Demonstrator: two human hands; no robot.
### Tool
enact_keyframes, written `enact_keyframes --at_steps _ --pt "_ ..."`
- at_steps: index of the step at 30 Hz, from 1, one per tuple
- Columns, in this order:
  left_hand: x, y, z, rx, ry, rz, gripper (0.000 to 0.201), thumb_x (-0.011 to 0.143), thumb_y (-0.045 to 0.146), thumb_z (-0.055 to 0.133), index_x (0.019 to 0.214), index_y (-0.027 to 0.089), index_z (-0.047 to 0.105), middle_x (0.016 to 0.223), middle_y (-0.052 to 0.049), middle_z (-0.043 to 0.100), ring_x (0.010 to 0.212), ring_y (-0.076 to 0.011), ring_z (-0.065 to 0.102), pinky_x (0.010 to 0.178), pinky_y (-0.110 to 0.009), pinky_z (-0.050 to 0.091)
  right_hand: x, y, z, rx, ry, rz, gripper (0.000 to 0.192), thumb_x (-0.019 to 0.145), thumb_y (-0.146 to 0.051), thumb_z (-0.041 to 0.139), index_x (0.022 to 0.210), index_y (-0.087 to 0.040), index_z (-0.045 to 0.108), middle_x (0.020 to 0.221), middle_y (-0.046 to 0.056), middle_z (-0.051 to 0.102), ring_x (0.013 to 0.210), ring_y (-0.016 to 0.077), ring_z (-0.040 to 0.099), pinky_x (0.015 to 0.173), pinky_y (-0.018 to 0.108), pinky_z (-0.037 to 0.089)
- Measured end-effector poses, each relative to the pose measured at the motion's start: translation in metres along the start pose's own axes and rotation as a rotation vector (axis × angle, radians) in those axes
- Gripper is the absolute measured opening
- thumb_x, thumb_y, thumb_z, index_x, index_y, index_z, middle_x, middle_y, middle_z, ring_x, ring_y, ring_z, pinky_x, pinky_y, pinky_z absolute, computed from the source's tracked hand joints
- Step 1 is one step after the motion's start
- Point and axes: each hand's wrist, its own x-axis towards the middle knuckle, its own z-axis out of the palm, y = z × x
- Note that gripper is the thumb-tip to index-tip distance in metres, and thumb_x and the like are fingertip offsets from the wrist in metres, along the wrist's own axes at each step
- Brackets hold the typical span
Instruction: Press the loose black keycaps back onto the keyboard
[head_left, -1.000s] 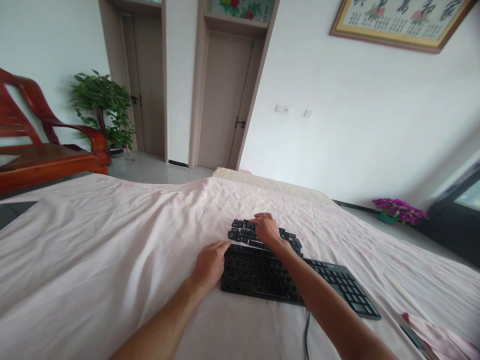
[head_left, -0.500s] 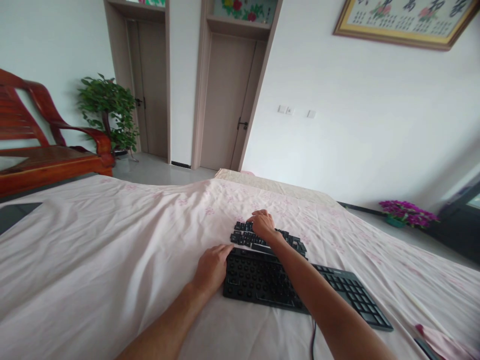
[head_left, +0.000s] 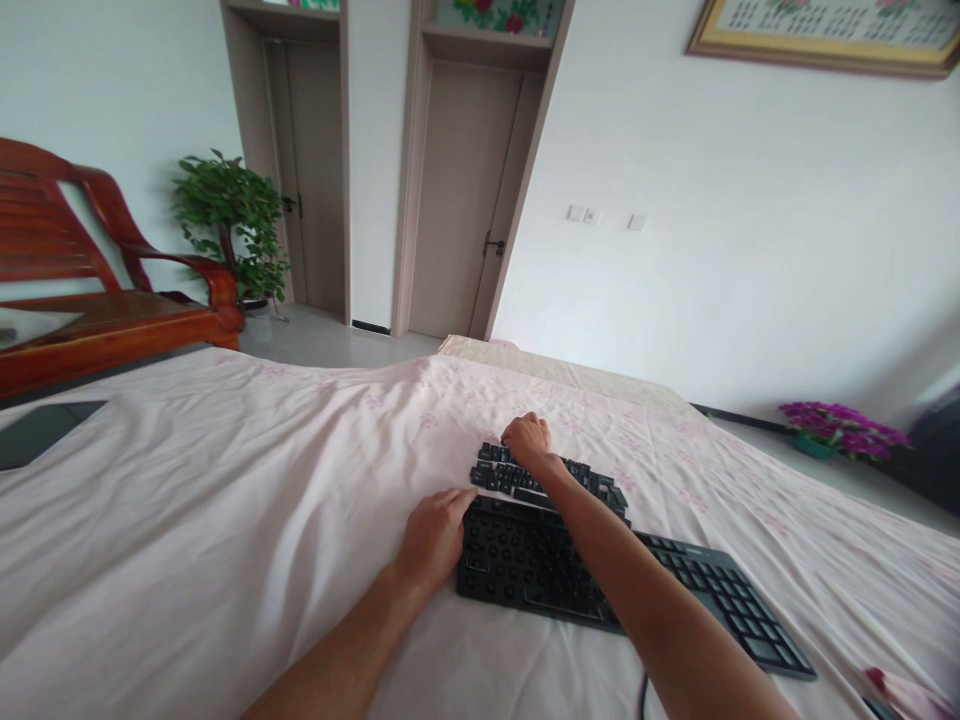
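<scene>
A black keyboard (head_left: 675,590) lies on a pale pink sheet (head_left: 225,520); its left part shows bare switch stubs with the keycaps off. Behind it lies a heap of loose black keycaps (head_left: 577,478). My left hand (head_left: 433,535) rests on the sheet against the keyboard's left end, fingers curled. My right hand (head_left: 529,440) reaches over the keyboard and rests on the far left of the keycap heap, fingers bent down into it. Whether it pinches a keycap is hidden.
A red wooden bench (head_left: 97,310) and a potted green plant (head_left: 232,220) stand at the left. Two closed doors (head_left: 457,200) are ahead. Purple flowers (head_left: 832,425) sit on the floor at right. A dark flat object (head_left: 41,430) lies at the sheet's left edge.
My right hand has slid a little left and further back over the keycap heap. The view has panned slightly left. My left hand has stayed at the keyboard's end.
</scene>
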Motion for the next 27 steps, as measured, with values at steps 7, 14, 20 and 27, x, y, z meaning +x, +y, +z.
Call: enact_keyframes --at_steps 7,14,20,27 --pt "0.0 0.002 -0.003 0.022 -0.015 -0.006 0.047 0.084 0.007 0.045 0.125 0.024 0.06 0.119 -0.004 0.066 0.106 -0.0188 0.06 0.095 -0.032 0.045 0.003 -0.002 0.0 -0.028 -0.015 -0.008 0.02 0.081 -0.024 0.058 0.089 -0.023 0.077 0.093 0.011 0.072 0.11 0.0266 0.045 0.09 0.036 0.026" --pt "0.0 0.0 -0.001 0.018 -0.018 -0.003 0.05 0.082 0.004 0.044 0.125 0.024 0.06 0.119 -0.004 0.066 0.107 -0.0171 0.059 0.098 -0.031 0.044 -0.005 -0.007 -0.01 -0.004 0.022 -0.041 0.022 0.084 -0.025 0.056 0.089 -0.021 0.077 0.095 0.01 0.072 0.109 0.0254 0.047 0.091 0.034 0.028" --pt "0.0 0.0 -0.002 0.017 -0.019 0.008 0.051 0.082 0.003 0.042 0.126 0.023 0.059 0.121 -0.003 0.066 0.108 -0.0171 0.059 0.097 -0.03 0.044 -0.053 -0.01 -0.029 0.152 0.108 -0.095 0.024 0.088 -0.034 0.054 0.099 -0.029 0.074 0.099 0.0 0.072 0.108 0.0213 0.052 0.089 0.028 0.035" --pt "-0.001 0.003 -0.004 0.018 -0.049 -0.019 0.051 0.083 0.003 0.044 0.128 0.024 0.058 0.123 -0.004 0.064 0.11 -0.0167 0.058 0.1 -0.03 0.042 -0.122 -0.014 -0.028 0.396 0.183 -0.128 0.016 0.083 -0.03 0.06 0.087 -0.027 0.076 0.093 -0.001 0.073 0.099 0.0186 0.058 0.089 0.028 0.04"
